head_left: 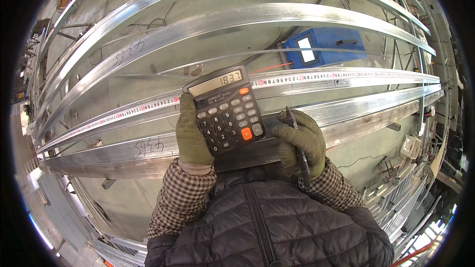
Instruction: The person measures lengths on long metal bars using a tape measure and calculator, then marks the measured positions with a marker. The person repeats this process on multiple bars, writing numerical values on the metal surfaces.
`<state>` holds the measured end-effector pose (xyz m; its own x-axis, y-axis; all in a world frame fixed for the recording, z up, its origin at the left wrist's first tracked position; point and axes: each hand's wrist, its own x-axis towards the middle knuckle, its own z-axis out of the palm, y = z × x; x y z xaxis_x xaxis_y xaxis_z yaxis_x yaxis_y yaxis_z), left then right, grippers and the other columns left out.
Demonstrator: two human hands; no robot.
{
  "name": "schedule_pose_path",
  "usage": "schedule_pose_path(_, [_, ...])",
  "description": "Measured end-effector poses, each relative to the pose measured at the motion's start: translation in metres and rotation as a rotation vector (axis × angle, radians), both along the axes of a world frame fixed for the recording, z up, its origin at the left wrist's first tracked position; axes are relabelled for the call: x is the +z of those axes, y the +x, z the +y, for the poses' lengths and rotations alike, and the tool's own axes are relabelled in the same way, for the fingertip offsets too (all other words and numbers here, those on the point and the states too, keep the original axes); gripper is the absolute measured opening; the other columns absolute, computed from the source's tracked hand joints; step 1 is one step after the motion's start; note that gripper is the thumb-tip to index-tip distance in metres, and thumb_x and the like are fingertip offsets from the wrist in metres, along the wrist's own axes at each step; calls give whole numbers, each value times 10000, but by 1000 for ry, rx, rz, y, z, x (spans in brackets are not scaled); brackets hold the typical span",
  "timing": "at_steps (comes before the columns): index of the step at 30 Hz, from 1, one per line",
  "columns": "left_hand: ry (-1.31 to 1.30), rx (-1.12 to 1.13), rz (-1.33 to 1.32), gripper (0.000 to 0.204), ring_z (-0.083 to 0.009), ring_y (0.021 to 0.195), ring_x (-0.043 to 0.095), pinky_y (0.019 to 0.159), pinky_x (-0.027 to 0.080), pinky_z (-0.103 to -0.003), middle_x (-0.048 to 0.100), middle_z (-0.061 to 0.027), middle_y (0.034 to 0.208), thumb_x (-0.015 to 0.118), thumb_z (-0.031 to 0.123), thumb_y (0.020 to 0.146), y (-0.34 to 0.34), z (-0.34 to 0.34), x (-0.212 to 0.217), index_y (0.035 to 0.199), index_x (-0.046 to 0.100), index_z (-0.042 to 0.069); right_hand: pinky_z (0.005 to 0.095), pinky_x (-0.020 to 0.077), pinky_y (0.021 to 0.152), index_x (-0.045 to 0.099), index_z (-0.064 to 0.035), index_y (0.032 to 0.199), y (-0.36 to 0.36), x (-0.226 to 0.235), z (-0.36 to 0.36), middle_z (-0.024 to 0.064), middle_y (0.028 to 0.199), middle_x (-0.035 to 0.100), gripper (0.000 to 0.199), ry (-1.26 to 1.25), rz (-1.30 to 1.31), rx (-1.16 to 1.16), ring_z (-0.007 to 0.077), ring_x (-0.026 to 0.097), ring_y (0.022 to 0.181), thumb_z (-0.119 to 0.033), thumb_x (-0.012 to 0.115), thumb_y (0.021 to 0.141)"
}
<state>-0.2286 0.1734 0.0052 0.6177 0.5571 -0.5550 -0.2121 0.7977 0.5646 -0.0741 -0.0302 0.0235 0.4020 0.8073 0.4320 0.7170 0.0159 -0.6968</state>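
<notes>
Resting on steel channel (346, 111): left hand (192, 136), calculator (227, 111).

Single head-worn fisheye view, steeply downward (close over gloved hands) onto metal channels (297, 15).

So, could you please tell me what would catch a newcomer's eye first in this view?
Most striking is the dark calculator at the centre, held up by the gloved left hand, its display lit with digits. Beside it the gloved right hand grips a dark pen. Behind them, long shiny metal rails sweep across the view, with a tape measure laid along one and a blue box beyond.
</notes>
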Motion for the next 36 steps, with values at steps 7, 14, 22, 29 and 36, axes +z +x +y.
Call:
schedule_pose_path(7, [-16,28,-29,678,-324,1183,798,946,723,-480,756,-201,1386,502,592,1178,3,12,-22,1530,621,26,548,590,1018,776,-60,1161,34,-17,-9,144,1044,796,250,-21,-71,-74,374,768,1088,-128,762,921])
schedule_pose_path(14, [-90,-59,-133,720,-372,1219,786,979,714,-516,727,-227,1442,466,614,1180,12,12,-8,1575,577,23,484,636,842,745,-5,1087,57,-34,-6,197,1000,778,246,66,33,-167,392,780,893,9,784,844])
schedule_pose_path(22, [-133,-23,-135,661,-313,1121,821,919,733,-465,777,-199,1346,486,574,1188,21,11,8,1496,633,8,481,636,883,697,-2,1103,66,-44,8,249,1068,788,212,107,125,-134,419,790,985,20,775,907])
schedule_pose_path(29, [-96,-15,-104,679,-315,1107,824,913,737,-466,777,-207,1342,482,590,1185,23,7,9,1496,637,7,488,637,885,704,0,1107,67,-49,4,243,1076,784,232,74,80,-161,415,788,989,31,785,891])
schedule_pose_path(36, [0,41,183,665,-302,1133,817,916,733,-445,780,-192,1352,515,582,1176,8,14,-14,1503,637,17,474,648,879,739,-16,1032,70,-55,6,209,1033,802,200,90,136,-174,394,799,965,32,815,854])
